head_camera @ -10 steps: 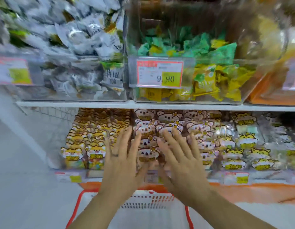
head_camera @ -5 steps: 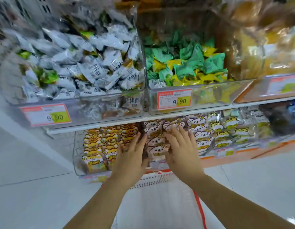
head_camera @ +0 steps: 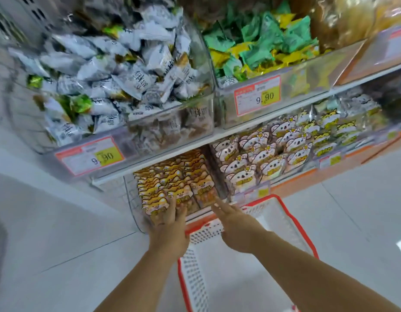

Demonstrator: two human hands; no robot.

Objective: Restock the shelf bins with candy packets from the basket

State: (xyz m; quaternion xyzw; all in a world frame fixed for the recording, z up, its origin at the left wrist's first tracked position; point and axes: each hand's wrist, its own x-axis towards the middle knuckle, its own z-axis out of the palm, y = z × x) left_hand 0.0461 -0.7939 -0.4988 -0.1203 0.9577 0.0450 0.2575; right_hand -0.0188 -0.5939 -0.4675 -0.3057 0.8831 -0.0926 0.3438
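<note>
Two hands are being held out to the lower shelf. The left hand [head_camera: 170, 226] is being pressed, fingers straight, against the front row of yellow packets [head_camera: 172, 176] in the leftmost bin [head_camera: 131, 199]; its grip is seemingly closing on nothing. The right hand [head_camera: 231, 219] is being held flat beside that bin, its grip wide and empty. One red basket [head_camera: 294, 224] is being kept below both hands. Two 9.90 tags [head_camera: 258, 95] are being shown above.

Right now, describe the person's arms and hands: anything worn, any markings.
The left hand and right hand wear no gloves. The forearms behind them are bare to the frame edge, with no sleeves in view. Neither wrist carries a watch or band. Any ring is too blurred to tell.
</note>
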